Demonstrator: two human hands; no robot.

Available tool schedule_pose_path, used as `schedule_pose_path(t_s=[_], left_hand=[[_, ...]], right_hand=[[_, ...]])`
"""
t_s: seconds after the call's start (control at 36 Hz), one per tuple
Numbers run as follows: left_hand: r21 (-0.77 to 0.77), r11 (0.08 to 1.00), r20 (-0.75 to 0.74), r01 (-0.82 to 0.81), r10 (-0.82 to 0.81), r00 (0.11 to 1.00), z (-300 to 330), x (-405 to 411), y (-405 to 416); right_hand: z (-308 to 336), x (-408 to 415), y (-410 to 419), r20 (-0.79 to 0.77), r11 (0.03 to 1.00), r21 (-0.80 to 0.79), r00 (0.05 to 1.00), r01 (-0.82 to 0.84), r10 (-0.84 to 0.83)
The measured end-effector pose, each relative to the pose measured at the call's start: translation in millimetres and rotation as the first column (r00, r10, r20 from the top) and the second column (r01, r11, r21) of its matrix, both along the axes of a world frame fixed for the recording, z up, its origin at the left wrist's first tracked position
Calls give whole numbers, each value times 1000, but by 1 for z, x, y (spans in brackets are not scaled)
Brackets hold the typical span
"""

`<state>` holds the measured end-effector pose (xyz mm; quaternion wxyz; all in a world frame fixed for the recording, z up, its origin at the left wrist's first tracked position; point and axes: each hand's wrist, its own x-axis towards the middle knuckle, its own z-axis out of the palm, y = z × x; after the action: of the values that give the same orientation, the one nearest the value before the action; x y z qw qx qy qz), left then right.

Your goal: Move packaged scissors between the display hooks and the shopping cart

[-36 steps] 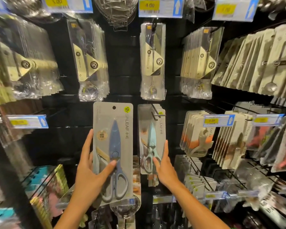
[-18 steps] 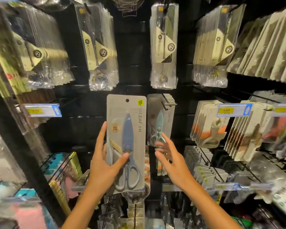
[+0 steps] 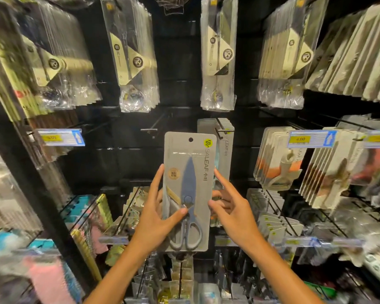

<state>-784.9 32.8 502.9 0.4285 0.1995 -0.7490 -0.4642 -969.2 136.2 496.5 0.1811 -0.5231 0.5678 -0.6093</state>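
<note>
The display wall (image 3: pixel 123 154) in front of you is dark, and the packets at its left and lower edges are too blurred to name. No shopping cart shows in your view. Behind the pack you hold, a row of scissor packs (image 3: pixel 225 148) hangs on a hook (image 3: pixel 220 131), mostly hidden, with only its top and right edge showing. To the left of that, a bare hook (image 3: pixel 149 129) sticks out. The scissors pack (image 3: pixel 188 189) stands upright in front of the wall, long axis vertical, blade tip up, handles down, hang hole at the top. Your left hand (image 3: pixel 156 222) pinches its lower left edge, thumb across the front, fingers behind. Your right hand (image 3: pixel 233 213) is spread, its forefinger touching the pack's right edge.
</note>
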Motion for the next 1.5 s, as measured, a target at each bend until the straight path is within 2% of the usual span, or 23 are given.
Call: schedule_pose_path(t_s=[0.17,0.31,0.94,1.22,1.5], left_hand=[[0,997,122,76,-76,990,-5,-12,0],[-10,995,156,96,-94,983,-4,-29,3],[-7,989,141,145,-142,980,11,-58,2],[10,993,141,116,-117,983,-3,-62,-3],[-2,993,119,118,-117,986,-3,-67,-9]], right_hand=[[-8,-13,15,5,994,30,995,101,-101],[-9,-29,23,-5,989,54,991,136,-136],[-1,-50,22,79,989,-12,986,145,-144],[-12,-56,20,-4,984,4,984,179,-179],[-9,-58,13,2,982,-12,982,187,-187]])
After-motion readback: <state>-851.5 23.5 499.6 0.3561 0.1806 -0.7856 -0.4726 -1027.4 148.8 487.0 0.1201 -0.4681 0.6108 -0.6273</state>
